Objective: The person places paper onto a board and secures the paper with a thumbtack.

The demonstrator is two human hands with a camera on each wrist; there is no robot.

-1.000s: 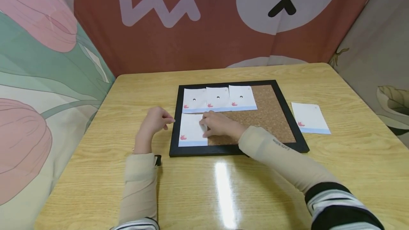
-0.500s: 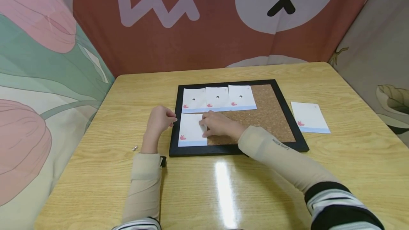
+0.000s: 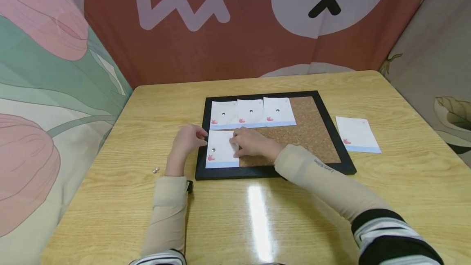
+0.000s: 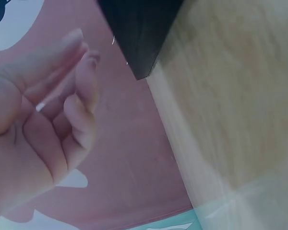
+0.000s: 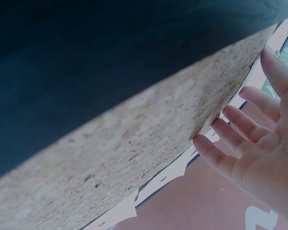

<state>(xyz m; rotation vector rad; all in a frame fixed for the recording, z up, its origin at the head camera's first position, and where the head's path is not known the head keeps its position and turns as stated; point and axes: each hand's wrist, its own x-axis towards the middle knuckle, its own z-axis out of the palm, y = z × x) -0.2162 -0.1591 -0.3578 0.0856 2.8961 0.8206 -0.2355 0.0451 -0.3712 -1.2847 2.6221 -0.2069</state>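
A white card (image 3: 220,138) with a blue bottom strip and a red print lies on the lower left of a black-framed cork board (image 3: 301,142). My right hand (image 3: 254,142) rests its fingertips along the card's right edge; in the right wrist view, its extended fingers (image 5: 225,165) touch down there. A small silver pin (image 3: 213,150) shows on the card's left part. Just left of it, my left hand (image 3: 188,139) hovers at the frame's left side. Thumb and index finger are slightly apart with nothing visible between them, the other fingers loosely bent.
Along the board's top, three similar cards (image 3: 251,113) lie in a row, each with a silver pin. Another card (image 3: 357,135) lies on the wooden table right of the board. Small silver pins (image 3: 156,170) sit on the table near the left wrist.
My left hand has moved right to the frame's edge, and its pinched thumb and finger have parted. A silver pin now shows on the lower card. The right hand has stayed put.
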